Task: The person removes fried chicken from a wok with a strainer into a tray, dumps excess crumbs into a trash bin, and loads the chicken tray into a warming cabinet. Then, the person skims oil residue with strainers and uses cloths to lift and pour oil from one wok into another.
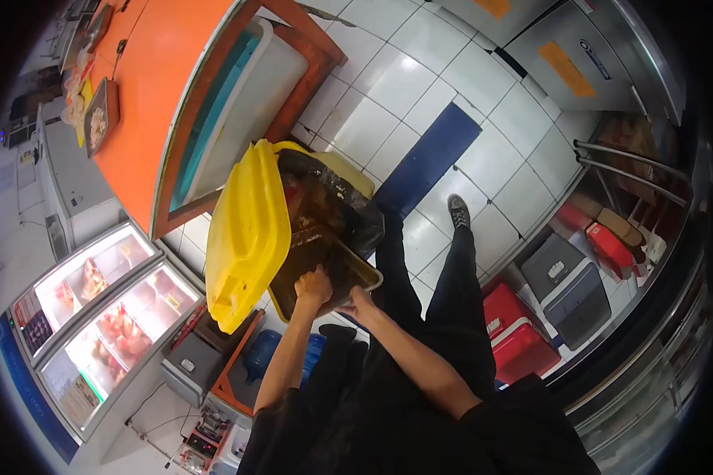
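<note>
A dark metal tray (347, 267) is tilted over a yellow trash bin (345, 170), which has a black bag (364, 226) lining it and brownish waste inside. My right hand (360, 305) grips the near rim of the tray. Inside the tray, my left hand (314, 286) is closed in a fist; whatever it may hold is hidden. The bin's yellow lid (249, 237) stands raised on the left side, beside my left hand.
An orange table (154, 71) with white and teal bins beneath stands at upper left. A lit display fridge (119, 317) is at left. Blue water jugs (263, 352) sit near my legs. Red (519, 332) and grey coolers (566, 281) line the right. Underfoot is white tile.
</note>
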